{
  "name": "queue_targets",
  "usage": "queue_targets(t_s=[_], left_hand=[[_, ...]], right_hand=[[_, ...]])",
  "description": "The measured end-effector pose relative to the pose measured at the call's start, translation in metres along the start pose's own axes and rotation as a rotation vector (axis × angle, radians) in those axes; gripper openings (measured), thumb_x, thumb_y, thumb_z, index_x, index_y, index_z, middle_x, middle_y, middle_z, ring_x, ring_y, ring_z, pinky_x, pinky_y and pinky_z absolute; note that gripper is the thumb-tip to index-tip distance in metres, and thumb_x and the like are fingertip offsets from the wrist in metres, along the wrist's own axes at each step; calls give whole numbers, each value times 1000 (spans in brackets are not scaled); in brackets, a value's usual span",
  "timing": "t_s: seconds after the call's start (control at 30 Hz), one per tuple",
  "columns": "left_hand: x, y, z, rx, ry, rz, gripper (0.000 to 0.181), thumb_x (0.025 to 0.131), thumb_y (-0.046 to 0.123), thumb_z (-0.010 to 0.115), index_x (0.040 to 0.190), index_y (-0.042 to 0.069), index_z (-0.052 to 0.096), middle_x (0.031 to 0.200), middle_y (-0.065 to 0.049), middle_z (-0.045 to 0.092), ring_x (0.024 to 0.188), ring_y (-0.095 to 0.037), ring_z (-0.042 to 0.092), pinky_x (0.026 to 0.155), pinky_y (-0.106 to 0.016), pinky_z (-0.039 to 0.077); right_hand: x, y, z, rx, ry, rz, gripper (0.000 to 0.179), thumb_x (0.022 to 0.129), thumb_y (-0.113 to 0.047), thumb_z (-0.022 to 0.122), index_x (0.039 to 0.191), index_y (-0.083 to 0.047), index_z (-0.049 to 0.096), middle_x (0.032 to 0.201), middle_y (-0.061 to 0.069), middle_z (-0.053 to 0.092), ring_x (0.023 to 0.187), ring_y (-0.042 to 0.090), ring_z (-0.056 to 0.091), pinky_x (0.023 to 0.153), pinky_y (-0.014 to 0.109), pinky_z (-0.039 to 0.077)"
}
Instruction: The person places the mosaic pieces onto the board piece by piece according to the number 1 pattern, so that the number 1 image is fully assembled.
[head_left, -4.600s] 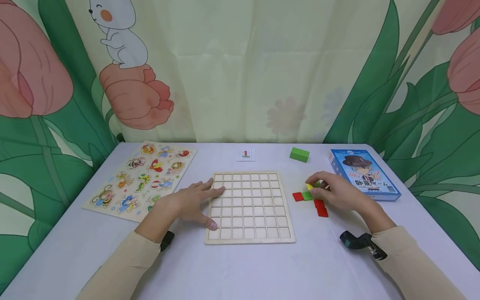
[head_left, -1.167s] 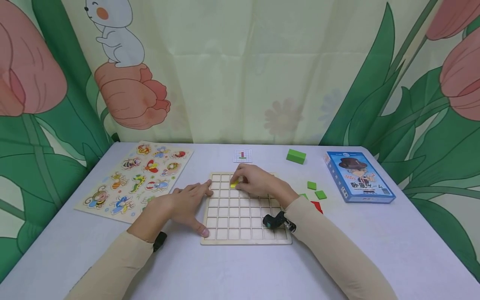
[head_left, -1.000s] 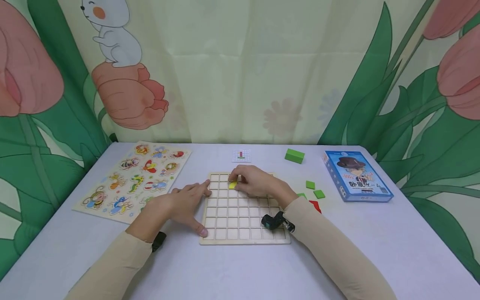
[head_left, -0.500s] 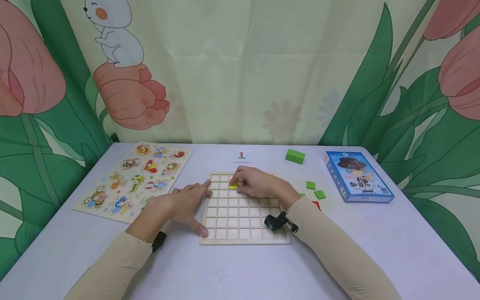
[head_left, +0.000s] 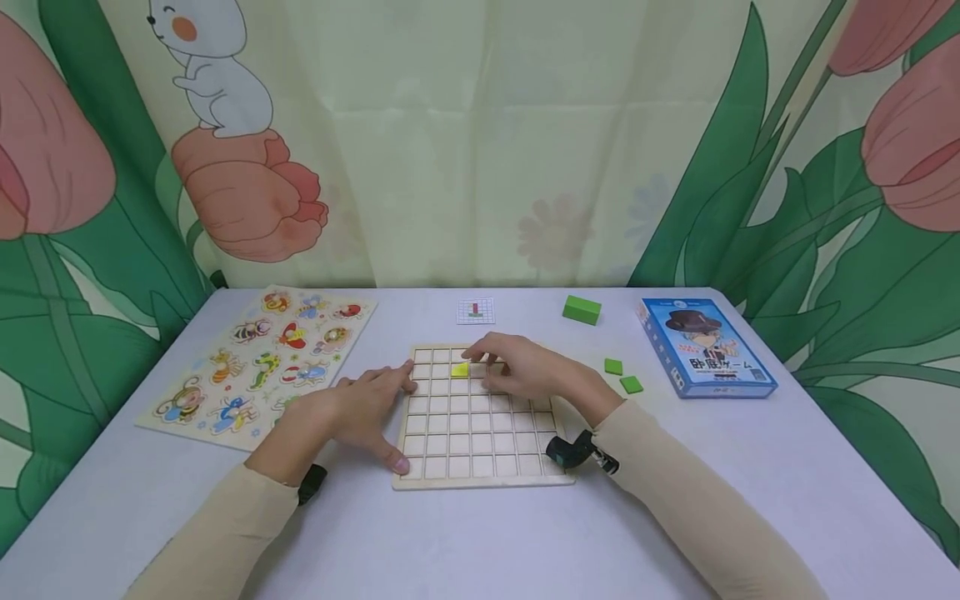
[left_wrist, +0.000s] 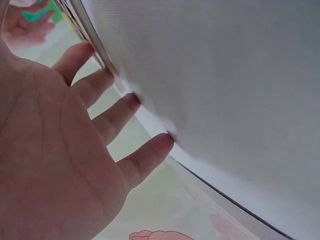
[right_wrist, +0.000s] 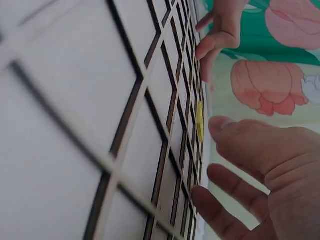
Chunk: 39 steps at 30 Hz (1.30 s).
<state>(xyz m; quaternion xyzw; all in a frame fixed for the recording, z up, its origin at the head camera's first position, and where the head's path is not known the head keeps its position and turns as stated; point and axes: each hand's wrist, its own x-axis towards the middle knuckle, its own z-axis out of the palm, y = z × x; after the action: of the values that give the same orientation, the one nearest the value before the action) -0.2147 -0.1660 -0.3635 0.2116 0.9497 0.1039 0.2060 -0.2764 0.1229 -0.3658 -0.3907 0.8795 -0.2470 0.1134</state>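
Yellow and square, one small tile [head_left: 460,370] lies at 11 o'clock on my wooden grid board [head_left: 480,483], in the second row from the far edge. My left hand [head_left: 366,417] spreads its fingers and touches the board's 9 o'clock edge, while my right hand [head_left: 525,367] hovers just beside the tile, at its 3 o'clock, fingers loosely bent and parted. Beyond the board, a printed card [head_left: 476,312] lies at 12 o'clock and a green block [head_left: 582,310] at 1, with two green tiles [head_left: 613,366] toward 2.
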Motion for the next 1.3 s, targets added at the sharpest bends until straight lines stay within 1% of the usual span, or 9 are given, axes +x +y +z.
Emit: queue_targets(t_s=[0.17,0.23,0.53,0.67,0.83,0.93,1.03,1.17,1.3], left_hand=[[-1,0,1,2,7,3,124,60,71,89,155,14,35,171,-12,16,154,-37,23,114,-69,27],[-2,0,1,5,7,4,121,60,71,89,154,15,37,172,-12,14,154,-37,23,115,-67,28],[2,3,4,6,-8,13,121,60,74,87,154,17,36,173,-10,10,155,-37,21,114,-71,25],[2,3,4,10,-9,20,122,61,74,86,155,16,34,172,-11,12,155,-38,21,114,-73,24],[-1,-2,0,20,-4,9,122,62,72,87,155,15,33,172,-11,11,155,-39,20,114,-72,25],[-3,-3,-1,20,-13,10,121,63,72,86,155,15,33,173,-12,9,155,-39,20,115,-72,24],[-3,-3,-1,11,-21,15,122,64,72,86,156,15,32,173,-11,8,155,-39,19,115,-72,22],[-1,-2,0,12,-22,10,123,63,73,86,157,15,31,173,-10,9,156,-38,18,114,-74,21],[-1,-2,0,18,-20,5,123,62,73,86,157,16,31,173,-10,8,156,-38,18,114,-75,20]], right_hand=[[-17,7,-6,20,40,-25,40,99,-14,69,138,-11,60,129,6,64,118,23,61,99,42,53],[-25,10,-11,31,55,-17,39,99,-15,70,137,-11,60,127,7,65,117,24,61,99,44,53],[-65,26,-39,13,138,52,42,95,-12,74,135,-6,62,126,12,66,113,29,62,94,48,56],[-76,35,-40,28,166,79,43,94,-12,76,135,-7,62,126,9,66,113,26,61,93,47,56],[-81,41,-36,73,191,72,43,94,-16,76,134,-10,63,126,5,66,112,22,63,92,45,57],[-86,45,-34,75,195,77,42,94,-19,77,133,-10,64,126,5,67,111,21,63,91,43,57],[-95,49,-35,63,197,85,41,94,-19,77,132,-9,65,125,7,68,109,23,63,90,44,58],[-105,53,-39,57,201,87,41,94,-16,77,131,-7,64,128,11,67,109,29,64,88,47,58],[-113,56,-41,62,212,100,43,94,-20,77,132,-7,64,130,12,65,109,31,65,87,44,59]])
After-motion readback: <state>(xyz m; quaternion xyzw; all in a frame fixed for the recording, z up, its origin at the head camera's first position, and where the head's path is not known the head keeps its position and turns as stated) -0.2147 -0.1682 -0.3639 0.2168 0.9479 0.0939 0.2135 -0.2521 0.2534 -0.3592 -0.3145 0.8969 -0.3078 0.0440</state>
